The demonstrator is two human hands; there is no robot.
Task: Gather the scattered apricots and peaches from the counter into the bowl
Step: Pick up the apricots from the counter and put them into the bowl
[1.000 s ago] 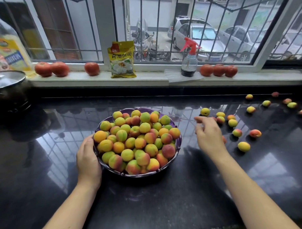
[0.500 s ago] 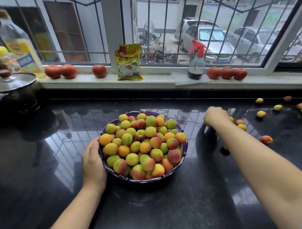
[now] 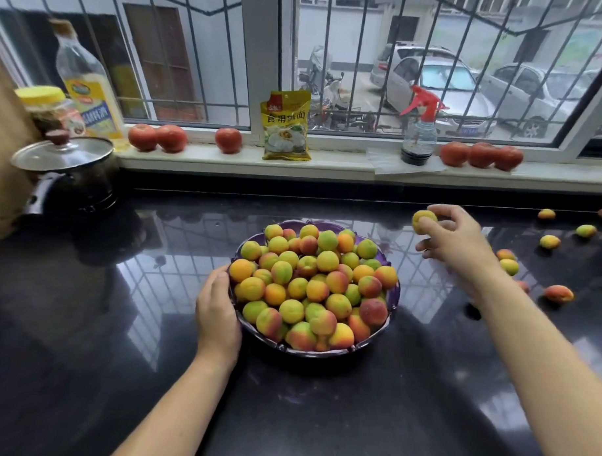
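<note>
Dark counter (image 3: 92,337) lies bare in front and to the left of a heaped bowl (image 3: 395,294). The left hand (image 3: 216,312) blocks the bowl's left rim. Between bowl and right hand (image 3: 455,239) is an open strip of counter. Loose fruit (image 3: 558,294) dots the counter at right. A pot (image 3: 69,174) fills the far left corner.

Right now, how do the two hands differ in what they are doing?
The left hand rests against the purple bowl at its left rim, low on the counter; the right hand is raised to the bowl's right. The left hand holds no fruit; the right hand pinches a yellow apricot. Both are bare.
</note>
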